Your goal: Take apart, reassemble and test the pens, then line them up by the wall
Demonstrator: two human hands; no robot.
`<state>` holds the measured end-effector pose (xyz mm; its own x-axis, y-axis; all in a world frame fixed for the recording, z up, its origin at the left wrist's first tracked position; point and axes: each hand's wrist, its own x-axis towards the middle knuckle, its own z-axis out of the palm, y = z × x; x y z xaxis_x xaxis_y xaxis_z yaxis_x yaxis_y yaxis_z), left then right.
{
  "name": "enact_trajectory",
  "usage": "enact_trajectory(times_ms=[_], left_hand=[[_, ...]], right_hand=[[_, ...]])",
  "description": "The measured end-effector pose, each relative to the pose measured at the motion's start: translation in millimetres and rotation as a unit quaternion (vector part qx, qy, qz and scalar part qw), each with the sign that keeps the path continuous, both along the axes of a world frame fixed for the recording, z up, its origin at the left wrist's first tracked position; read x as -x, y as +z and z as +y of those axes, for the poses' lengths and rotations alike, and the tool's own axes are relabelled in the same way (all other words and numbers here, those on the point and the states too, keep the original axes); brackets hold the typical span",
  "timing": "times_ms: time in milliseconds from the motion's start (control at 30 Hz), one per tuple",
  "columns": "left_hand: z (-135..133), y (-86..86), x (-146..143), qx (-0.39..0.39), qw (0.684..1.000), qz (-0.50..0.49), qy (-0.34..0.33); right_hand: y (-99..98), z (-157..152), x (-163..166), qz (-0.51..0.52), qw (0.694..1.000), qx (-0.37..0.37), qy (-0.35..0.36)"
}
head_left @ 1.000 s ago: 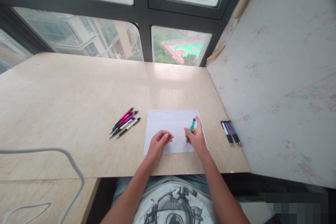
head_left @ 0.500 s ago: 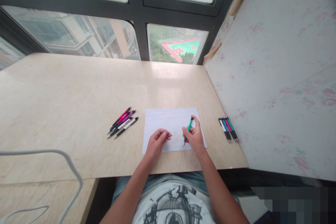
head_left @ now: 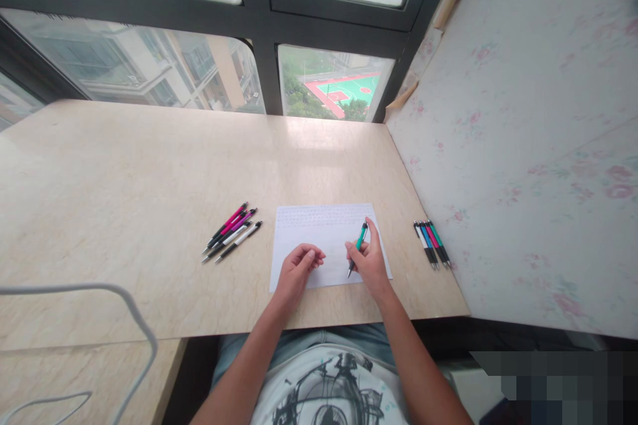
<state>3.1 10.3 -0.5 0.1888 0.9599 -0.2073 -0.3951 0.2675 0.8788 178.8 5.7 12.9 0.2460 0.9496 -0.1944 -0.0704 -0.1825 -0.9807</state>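
My right hand (head_left: 369,262) grips a click ballpoint pen (head_left: 361,236) with a green barrel and black grip. Its tip points down toward the near right part of the white paper sheet (head_left: 299,234), and whether it touches cannot be told. The index finger is raised beside the pen's top end. My left hand (head_left: 299,265) rests over the sheet's near left part, fingers curled together with nothing visible in them. Rows of faint writing run across the top of the sheet.
Left of the sheet lies a loose pile of pens (head_left: 232,232) in pink, purple and white. Several pens (head_left: 431,244) lie side by side near the papered wall (head_left: 538,179). A grey cable (head_left: 134,309) loops over the table (head_left: 149,199) at left. Windows (head_left: 339,80) stand behind.
My right index finger has shifted slightly, away from the pen's top end. The left hand, sheet and other pens stay in place; the view has moved a little.
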Motion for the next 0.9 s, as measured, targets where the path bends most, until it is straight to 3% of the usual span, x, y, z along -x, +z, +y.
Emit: enact_trajectory(times_ms=[233,467,667,767,900], left_hand=[[0.1,0.2,-0.1,-0.001,1.0,0.006,0.005],[-0.4,2.3,-0.6,-0.007,1.0,0.012,0.003],[-0.2,-0.1,0.3,-0.007,1.0,0.019,-0.006],[-0.3,0.3,0.3,-0.007,1.0,0.018,-0.004],[-0.3,2.5,-0.2,-0.004,1.0,0.016,-0.001]], right_hand=[[-4.5,-1.9,-3.1,-0.032,0.999,-0.002,-0.016],[-15.4,-2.1,-10.7,-0.143,0.988,0.01,0.054],[-19.5,-2.4,-13.7,-0.2,0.979,0.007,0.034],[-16.7,-3.3,-14.2,-0.278,0.96,-0.007,0.037],[-10.7,-4.3,-15.2,-0.419,0.906,-0.014,0.064]])
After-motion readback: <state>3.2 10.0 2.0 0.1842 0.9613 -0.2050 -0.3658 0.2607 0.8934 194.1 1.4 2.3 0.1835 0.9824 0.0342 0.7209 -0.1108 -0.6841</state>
